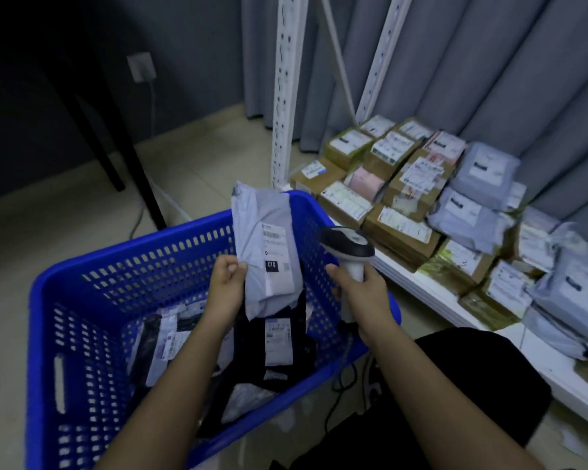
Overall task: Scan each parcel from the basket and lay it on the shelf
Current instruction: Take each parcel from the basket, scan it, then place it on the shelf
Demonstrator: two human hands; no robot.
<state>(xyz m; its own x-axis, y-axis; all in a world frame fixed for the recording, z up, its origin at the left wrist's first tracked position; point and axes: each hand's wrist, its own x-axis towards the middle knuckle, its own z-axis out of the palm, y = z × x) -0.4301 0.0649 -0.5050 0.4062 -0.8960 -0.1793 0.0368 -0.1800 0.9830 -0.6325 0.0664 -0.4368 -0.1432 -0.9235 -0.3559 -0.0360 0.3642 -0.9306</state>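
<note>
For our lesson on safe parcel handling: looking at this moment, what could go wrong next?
1. The left hand pinches only one edge of the grey mailer, so it may sag or slip into the blue basket.
2. The barcode scanner in the right hand may read the wrong label.
3. The shelf piles look crowded; another parcel might slide off.

A grey labelled parcel (269, 252) stands upright above the blue perforated basket (82, 300), beside the parcel-stacked white shelf (431, 293).
</note>
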